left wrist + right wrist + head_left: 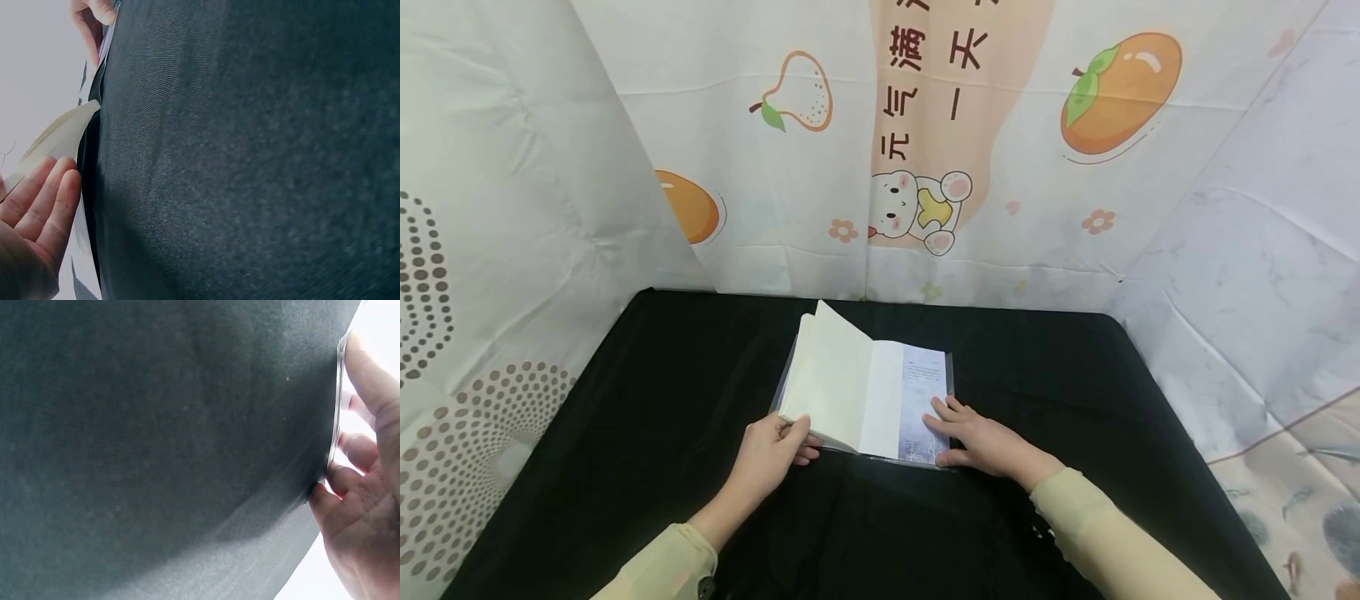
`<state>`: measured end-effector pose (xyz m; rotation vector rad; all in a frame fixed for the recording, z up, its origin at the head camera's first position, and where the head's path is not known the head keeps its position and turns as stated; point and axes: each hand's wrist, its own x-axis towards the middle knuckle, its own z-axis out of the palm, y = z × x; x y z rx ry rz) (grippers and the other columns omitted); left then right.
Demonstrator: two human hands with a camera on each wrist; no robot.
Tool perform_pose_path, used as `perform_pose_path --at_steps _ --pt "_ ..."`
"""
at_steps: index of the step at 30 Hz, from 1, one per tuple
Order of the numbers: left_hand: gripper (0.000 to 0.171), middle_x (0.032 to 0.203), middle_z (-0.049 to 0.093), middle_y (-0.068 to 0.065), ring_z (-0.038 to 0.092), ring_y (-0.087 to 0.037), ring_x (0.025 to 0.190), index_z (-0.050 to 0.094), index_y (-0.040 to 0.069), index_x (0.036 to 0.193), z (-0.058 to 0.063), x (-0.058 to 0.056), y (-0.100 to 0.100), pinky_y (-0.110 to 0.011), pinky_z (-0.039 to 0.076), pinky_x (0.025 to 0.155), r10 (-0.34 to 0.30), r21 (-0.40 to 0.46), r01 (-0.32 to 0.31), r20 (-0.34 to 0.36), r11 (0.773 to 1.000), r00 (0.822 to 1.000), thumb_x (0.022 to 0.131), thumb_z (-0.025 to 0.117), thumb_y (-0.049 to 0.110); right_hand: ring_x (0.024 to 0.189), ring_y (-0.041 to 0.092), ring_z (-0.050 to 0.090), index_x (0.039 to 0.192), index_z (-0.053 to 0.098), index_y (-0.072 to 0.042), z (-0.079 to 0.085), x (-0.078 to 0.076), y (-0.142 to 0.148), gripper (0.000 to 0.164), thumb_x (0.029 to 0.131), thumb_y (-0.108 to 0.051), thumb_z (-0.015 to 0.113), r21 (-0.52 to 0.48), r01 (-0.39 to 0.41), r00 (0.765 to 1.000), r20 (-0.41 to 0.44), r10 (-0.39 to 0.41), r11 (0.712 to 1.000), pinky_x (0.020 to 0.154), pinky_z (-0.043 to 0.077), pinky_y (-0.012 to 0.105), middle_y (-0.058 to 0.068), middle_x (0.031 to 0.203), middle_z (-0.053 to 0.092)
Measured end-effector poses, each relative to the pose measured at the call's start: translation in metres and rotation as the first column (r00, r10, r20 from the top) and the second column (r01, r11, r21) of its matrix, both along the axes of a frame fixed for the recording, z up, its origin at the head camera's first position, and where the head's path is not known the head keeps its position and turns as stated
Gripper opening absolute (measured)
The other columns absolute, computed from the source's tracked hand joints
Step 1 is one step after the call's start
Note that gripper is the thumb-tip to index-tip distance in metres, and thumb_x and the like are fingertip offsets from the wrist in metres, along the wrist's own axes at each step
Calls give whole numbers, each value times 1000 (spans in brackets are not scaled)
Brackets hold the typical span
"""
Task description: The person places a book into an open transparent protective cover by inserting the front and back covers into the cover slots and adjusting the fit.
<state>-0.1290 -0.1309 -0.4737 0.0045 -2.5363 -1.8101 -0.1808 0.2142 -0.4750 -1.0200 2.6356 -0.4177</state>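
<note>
An open book [842,375] with cream pages lies on the black cloth, one leaf standing up slightly at its top left. My left hand [771,446] pinches the block of pages at the lower left corner, thumb on top and fingers underneath. In the left wrist view, the fingers of the left hand [40,212] lie under the pages [62,134]. On the right side, a pale blue printed flap [921,400] shows beside a white strip. My right hand [981,437] rests on its right edge with fingers spread. The right wrist view shows the clear cover edge [338,394] under those fingers.
A black cloth [700,375] covers the table around the book. White printed curtains [820,208] with fruit and a bear hang behind it and at both sides. Light yellow-green sleeves [662,562] cover both forearms.
</note>
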Motion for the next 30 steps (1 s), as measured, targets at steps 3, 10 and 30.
perform_pose_path --at_steps 3,10,30 --pt "22 74 73 -5 68 -16 61 63 3 85 -1 0 -1 -28 58 54 -4 7 4 14 1000 1000 98 56 19 141 39 16 147 39 -12 1 0 0 66 92 -40 63 5 8 1000 8 -8 1000 107 30 61 16 156 23" --pt "24 68 70 -2 66 -18 57 63 5 85 -2 2 -3 -29 57 52 1 -21 0 48 1000 999 99 54 22 141 38 15 147 38 -13 1 0 1 67 92 -42 63 5 10 1000 10 -11 1000 108 29 61 16 156 23" --pt "42 43 53 -1 52 -21 41 57 7 65 -11 5 -11 -33 41 45 77 -268 -43 118 963 990 99 50 31 142 37 14 147 37 -14 -1 0 2 67 92 -42 62 7 2 1000 8 -2 1000 109 28 60 14 157 22"
